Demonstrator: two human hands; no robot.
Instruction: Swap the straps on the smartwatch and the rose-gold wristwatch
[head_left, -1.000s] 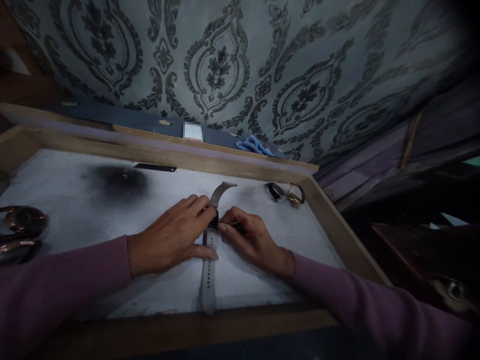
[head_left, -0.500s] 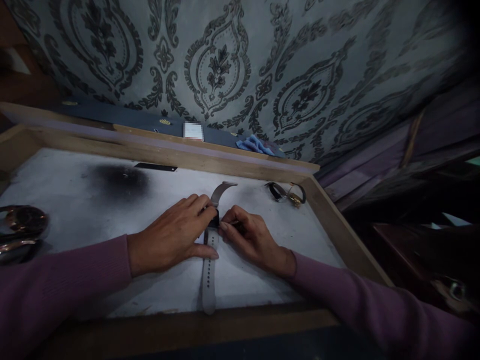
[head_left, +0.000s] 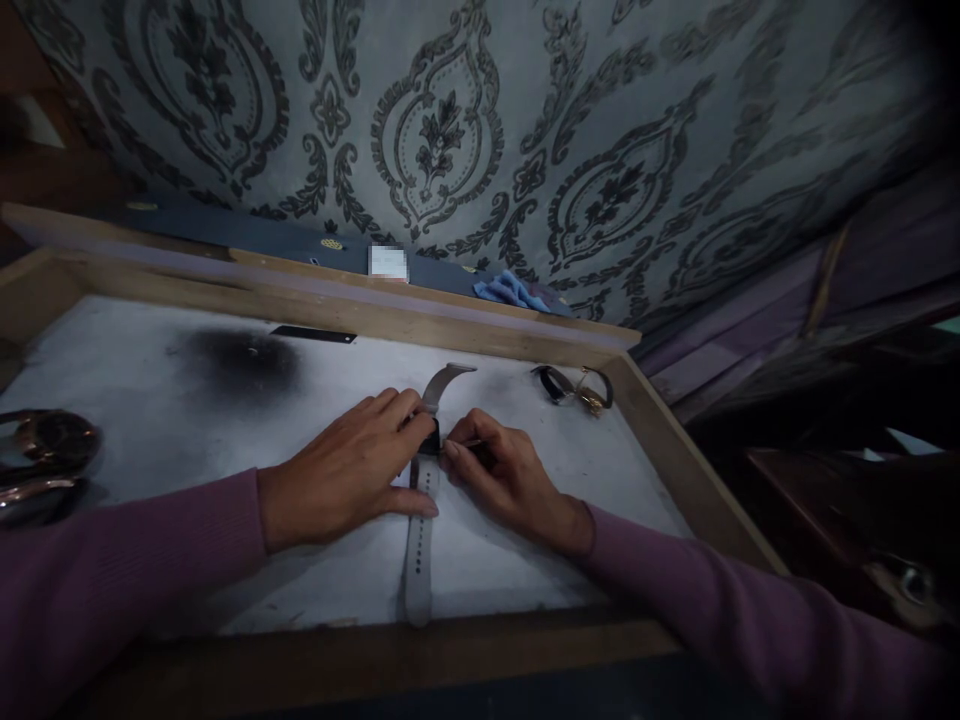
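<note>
A smartwatch with a dark square face (head_left: 430, 438) lies in the shallow wooden-framed tray. Its pale grey strap (head_left: 418, 570) is spread out, the holed half toward me and the other half curving up at the far end. My left hand (head_left: 345, 465) grips the watch from the left, fingers over the case and thumb on the strap. At the case's right side is my right hand (head_left: 504, 475), closed in a pinch round a thin stick-like tool (head_left: 471, 443). The tool's tip is too small to make out, and my left fingers hide part of the case.
Two wristwatches (head_left: 574, 388) lie at the tray's far right, and larger watches (head_left: 56, 450) at the left. A black flat strip (head_left: 313, 334) rests by the back wall (head_left: 420, 335). Behind it are a small white card (head_left: 388, 263) and a blue cloth (head_left: 511, 290).
</note>
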